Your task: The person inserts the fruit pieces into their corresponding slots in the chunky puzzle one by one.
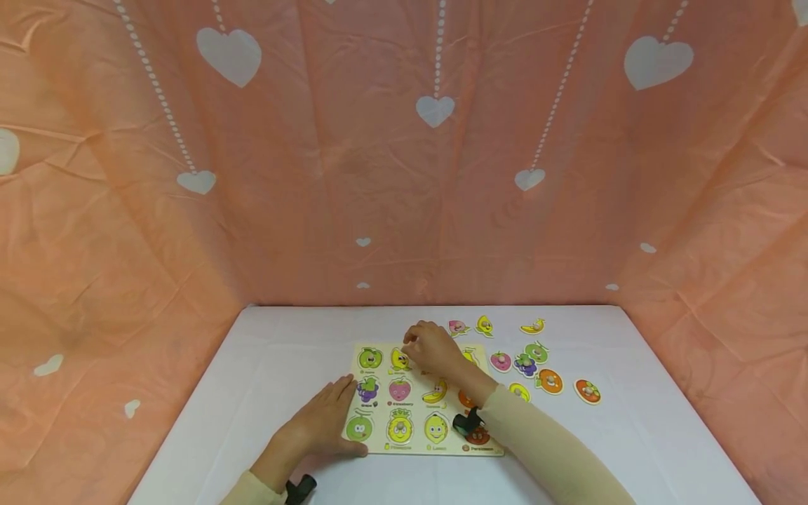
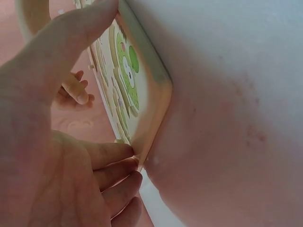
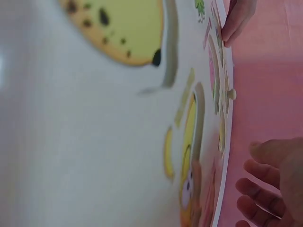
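A wooden fruit puzzle board [image 1: 418, 450] with printed pictures and recesses lies flat on the table. My left hand [image 1: 325, 415] rests at its near left corner, fairly straight fingers against the left edge and thumb [image 2: 102, 14] along the front edge. Over the top row hovers my right hand [image 1: 435, 348], its fingers [image 3: 258, 189] loosely bent and holding nothing. Near it, a yellow fruit piece [image 1: 400, 360] sits in the board; its knob [image 3: 231, 94] sticks up. A pineapple [image 1: 400, 426] shows in the bottom row. My right forearm hides part of the board's right side.
Loose fruit pieces lie right of and behind the board, among them a banana [image 1: 533, 327], grapes [image 1: 525, 365], an orange [image 1: 550, 381], a strawberry [image 1: 501, 361] and a red fruit [image 1: 588, 391]. A peach-coloured curtain [image 1: 353, 175] with hearts surrounds the white table [image 1: 265, 365].
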`<state>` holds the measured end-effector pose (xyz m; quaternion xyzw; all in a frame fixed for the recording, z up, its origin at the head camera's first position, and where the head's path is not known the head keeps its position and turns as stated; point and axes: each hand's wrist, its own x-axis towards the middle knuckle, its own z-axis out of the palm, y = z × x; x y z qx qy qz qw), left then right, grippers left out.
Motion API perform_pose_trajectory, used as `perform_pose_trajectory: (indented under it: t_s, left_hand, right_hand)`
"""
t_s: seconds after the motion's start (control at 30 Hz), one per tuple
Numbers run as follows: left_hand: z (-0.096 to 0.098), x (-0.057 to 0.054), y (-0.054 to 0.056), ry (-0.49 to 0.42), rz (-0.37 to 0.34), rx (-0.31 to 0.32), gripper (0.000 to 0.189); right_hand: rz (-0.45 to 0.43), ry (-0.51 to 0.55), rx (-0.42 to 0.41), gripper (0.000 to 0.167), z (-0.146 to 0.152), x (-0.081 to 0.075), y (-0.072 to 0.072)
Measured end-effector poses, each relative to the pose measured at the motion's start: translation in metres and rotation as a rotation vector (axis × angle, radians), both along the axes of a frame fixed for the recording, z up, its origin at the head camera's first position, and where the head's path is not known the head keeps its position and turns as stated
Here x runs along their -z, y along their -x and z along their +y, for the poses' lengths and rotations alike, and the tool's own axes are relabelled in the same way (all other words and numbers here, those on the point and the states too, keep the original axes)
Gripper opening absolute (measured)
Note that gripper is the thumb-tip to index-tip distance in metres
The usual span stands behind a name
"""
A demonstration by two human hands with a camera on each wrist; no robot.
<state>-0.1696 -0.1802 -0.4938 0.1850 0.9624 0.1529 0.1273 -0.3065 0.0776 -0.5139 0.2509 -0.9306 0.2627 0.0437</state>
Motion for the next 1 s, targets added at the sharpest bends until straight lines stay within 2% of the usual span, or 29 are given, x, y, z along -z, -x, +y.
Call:
perform_pose_trajectory:
  t_s: [0.63, 0.8, 1.0]
  left_hand:
    - [-0.002, 0.008, 0.002, -0.026, 0.022, 0.013, 0.127]
    - [-0.002, 0.009, 0.001, -0.026, 0.033, 0.015, 0.127]
    - [-0.003, 0.008, 0.000, -0.044, 0.040, 0.019, 0.126]
  right_hand:
    - [-0.016, 0.135, 0.037, 0.012, 0.037, -0.001, -0.001]
    - [0.010, 0.108, 0.072, 0.013, 0.043, 0.002, 0.003]
    - [-0.005, 0.075, 0.111, 0.013, 0.053, 0.002, 0.007]
